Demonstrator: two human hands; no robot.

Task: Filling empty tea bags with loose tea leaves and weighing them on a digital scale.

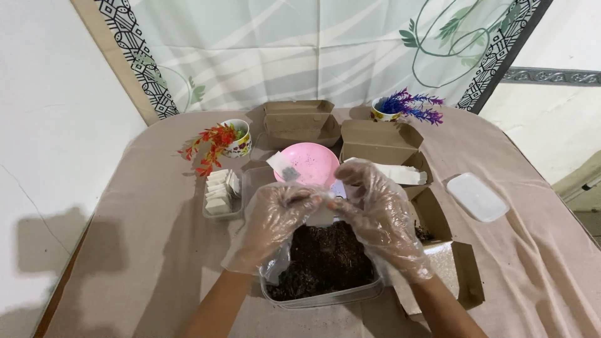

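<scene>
Soft even light, slight blur

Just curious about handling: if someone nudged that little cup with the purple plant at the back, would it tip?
Probably. The purple plant leans out sideways from its small cup, so it looks top-heavy. It seems light, likely sliding on the tablecloth before toppling.

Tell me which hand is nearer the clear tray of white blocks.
Left. The left hand is just right of the tray of white blocks; the right hand is farther right, beyond the left hand.
</scene>
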